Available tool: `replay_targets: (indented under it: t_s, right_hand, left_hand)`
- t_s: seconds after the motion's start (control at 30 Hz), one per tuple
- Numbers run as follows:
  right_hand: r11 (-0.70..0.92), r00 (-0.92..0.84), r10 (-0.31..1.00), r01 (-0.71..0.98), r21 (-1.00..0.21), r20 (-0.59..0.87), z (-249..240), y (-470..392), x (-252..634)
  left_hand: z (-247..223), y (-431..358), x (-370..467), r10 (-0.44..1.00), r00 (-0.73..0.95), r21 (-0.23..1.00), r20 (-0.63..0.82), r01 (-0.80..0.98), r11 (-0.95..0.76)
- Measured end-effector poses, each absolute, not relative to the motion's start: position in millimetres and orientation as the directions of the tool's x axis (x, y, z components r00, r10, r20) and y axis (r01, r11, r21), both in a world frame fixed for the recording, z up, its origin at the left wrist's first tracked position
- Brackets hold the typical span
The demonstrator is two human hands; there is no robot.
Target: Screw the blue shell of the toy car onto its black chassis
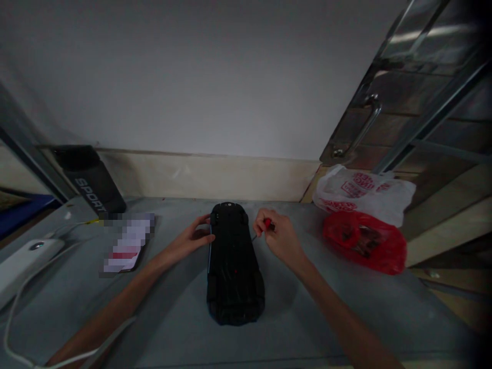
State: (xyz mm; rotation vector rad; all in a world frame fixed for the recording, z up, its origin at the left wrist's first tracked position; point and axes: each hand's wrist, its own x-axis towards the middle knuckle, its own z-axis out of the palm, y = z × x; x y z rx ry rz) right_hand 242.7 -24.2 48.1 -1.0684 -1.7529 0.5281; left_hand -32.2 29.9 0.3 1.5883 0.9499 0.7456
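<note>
Toy car [233,256], underside-up on grey tabletop [172,323], is lightly gripped at edge by L hand [194,237]; red-handled screwdriver [268,223] is held beside it in R hand [280,236], w/ chassis apparently unopened.

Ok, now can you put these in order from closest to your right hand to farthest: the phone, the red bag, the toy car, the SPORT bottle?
From the right hand, in the head view:
1. Toy car, just to its left
2. Red bag, on the right
3. Phone, left, past the car
4. SPORT bottle, far left
</note>
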Motion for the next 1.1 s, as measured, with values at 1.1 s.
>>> replay_targets:
  t_s: [1.1]
  right_hand:
    - [0.475,-0.35,0.877,0.742,-0.473,0.33,77,-45,264]
  left_hand:
    - [42,-59,-23,0.908,0.272,0.756,0.318,0.505,-0.416]
